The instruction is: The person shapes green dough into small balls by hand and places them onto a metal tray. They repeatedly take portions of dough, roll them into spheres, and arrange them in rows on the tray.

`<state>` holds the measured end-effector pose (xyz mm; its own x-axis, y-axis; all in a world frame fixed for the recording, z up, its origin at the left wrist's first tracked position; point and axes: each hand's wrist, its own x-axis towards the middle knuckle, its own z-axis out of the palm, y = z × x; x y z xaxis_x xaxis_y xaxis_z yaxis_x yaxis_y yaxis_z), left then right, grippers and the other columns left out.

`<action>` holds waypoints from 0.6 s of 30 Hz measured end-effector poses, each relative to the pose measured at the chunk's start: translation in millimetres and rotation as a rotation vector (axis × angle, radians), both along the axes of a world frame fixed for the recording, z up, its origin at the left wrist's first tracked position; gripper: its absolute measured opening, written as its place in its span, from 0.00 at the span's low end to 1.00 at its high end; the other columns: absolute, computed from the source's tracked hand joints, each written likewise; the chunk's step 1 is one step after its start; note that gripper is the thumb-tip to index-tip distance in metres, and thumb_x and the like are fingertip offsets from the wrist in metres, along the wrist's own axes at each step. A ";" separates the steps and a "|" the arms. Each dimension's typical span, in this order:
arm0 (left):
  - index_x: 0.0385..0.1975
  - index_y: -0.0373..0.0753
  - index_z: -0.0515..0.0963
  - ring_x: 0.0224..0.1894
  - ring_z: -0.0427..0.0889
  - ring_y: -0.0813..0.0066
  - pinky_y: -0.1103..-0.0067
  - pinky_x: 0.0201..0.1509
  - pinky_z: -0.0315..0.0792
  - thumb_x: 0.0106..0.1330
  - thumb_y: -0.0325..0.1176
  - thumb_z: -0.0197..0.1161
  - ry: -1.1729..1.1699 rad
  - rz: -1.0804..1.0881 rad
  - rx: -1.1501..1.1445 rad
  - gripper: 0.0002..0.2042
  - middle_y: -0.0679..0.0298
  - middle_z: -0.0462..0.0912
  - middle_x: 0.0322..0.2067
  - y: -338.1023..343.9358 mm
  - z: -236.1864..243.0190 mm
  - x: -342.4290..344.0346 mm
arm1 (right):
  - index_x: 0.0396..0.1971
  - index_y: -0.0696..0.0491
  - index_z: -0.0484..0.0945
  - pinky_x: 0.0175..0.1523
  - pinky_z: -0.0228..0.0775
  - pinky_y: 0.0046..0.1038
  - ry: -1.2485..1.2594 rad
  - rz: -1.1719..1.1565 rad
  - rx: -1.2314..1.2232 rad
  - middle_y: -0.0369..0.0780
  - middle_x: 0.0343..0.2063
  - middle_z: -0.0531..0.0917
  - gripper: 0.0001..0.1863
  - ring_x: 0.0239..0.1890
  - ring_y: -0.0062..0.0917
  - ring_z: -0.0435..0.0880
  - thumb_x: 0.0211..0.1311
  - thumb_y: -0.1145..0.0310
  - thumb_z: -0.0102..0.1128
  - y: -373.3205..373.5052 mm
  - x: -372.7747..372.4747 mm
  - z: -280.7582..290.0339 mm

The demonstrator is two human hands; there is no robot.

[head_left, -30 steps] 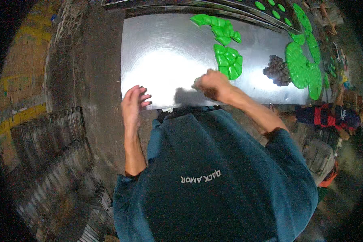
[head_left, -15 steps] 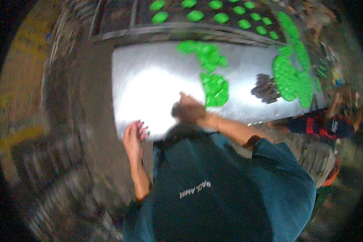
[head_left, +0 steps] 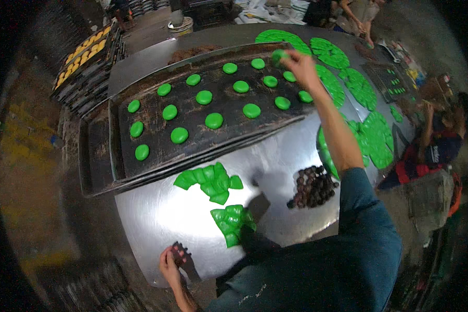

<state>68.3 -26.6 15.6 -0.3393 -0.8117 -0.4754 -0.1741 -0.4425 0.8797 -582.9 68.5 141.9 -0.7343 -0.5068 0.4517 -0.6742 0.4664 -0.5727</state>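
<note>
My right hand (head_left: pixel 301 67) reaches over the far right corner of a dark baking tray (head_left: pixel 156 130). Its fingers pinch a round green dough ball (head_left: pixel 280 56), slightly blurred. Rows of flattened green dough balls (head_left: pixel 213 120) lie spaced out on the tray. Low on the left, my left hand (head_left: pixel 170 266) is curled at the metal table's near edge, around a small cluster of dark brown balls (head_left: pixel 179 251); the fingers partly hide them. Green dough pieces (head_left: pixel 208 181) and a second clump of them (head_left: pixel 232 222) lie on the table between my hands.
A heap of dark brown balls (head_left: pixel 313 188) sits on the metal table (head_left: pixel 156 229), near large scored green dough slabs (head_left: pixel 374 139). Stacked trays with yellow pieces (head_left: pixel 83 56) stand far left, a bucket (head_left: pixel 181 26) behind. Another person (head_left: pixel 431 153) works at right, another far right.
My right hand has gone from the table in front of me out to the tray's far right, with a green dough ball in its fingers. The view has swung, showing more tray.
</note>
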 end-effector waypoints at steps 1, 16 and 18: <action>0.44 0.30 0.71 0.32 0.80 0.73 0.77 0.30 0.77 0.70 0.32 0.49 -0.055 0.004 -0.004 0.11 0.57 0.79 0.36 8.8 -2.5 6.7 | 0.44 0.56 0.79 0.43 0.71 0.29 0.113 -0.120 -0.010 0.47 0.35 0.83 0.20 0.37 0.28 0.82 0.55 0.60 0.61 -11.5 -28.9 0.4; 0.47 0.32 0.74 0.43 0.79 0.70 0.76 0.44 0.73 0.70 0.36 0.50 -0.298 -0.003 -0.787 0.15 0.57 0.78 0.44 -125.6 52.2 -116.5 | 0.48 0.46 0.76 0.53 0.69 0.38 -0.020 0.051 0.702 0.49 0.43 0.80 0.20 0.48 0.43 0.77 0.54 0.61 0.61 31.4 -147.4 -102.5; 0.48 0.30 0.73 0.47 0.77 0.66 0.74 0.50 0.70 0.68 0.37 0.53 -0.419 -0.053 -0.992 0.17 0.55 0.78 0.46 -177.4 61.1 -157.0 | 0.49 0.48 0.75 0.53 0.69 0.40 -0.065 -0.062 0.748 0.50 0.46 0.78 0.22 0.49 0.44 0.76 0.55 0.56 0.60 30.9 -151.8 -105.2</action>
